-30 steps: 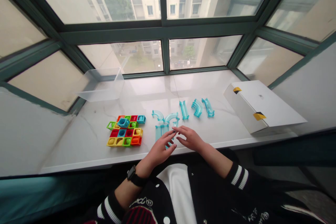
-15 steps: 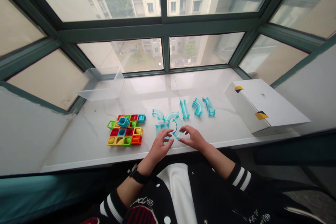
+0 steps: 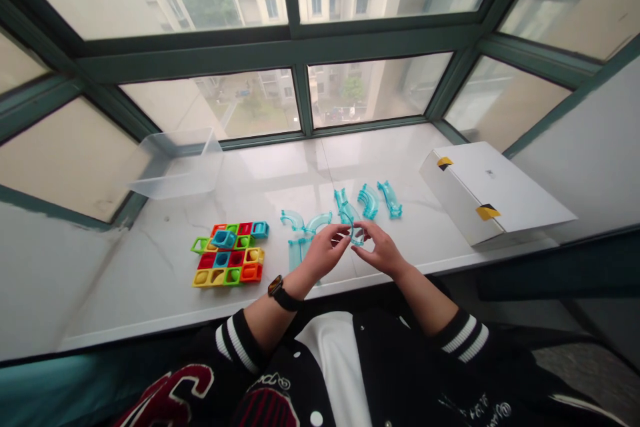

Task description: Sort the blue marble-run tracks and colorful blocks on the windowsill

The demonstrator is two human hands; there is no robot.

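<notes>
A clear blue curved track piece [image 3: 353, 219] is held between my two hands, just above the white sill. My left hand [image 3: 326, 252] has its fingertips at the piece's left side. On the opposite side, the thumb and fingers of my right hand [image 3: 382, 251] pinch the near end. A straight track piece [image 3: 341, 197] shows right behind the held one and overlaps it in view. Left of these lie two curved pieces, one far [image 3: 292, 219] and one closer [image 3: 319, 222]. Flat straight pieces [image 3: 296, 253] lie partly hidden by my left hand.
Another curved track piece [image 3: 369, 201] and a wavy track piece [image 3: 390, 199] lie farther right. Colourful cube blocks [image 3: 230, 259] form a cluster on the left. Behind them stands a clear plastic bin [image 3: 175, 180]. A white box [image 3: 495, 193] sits at the right, below the windows.
The curved piece has left its spot beside the flat pieces and moved right and away from me, toward the straight piece. Both hands moved with it and closed in. The view shifted slightly.
</notes>
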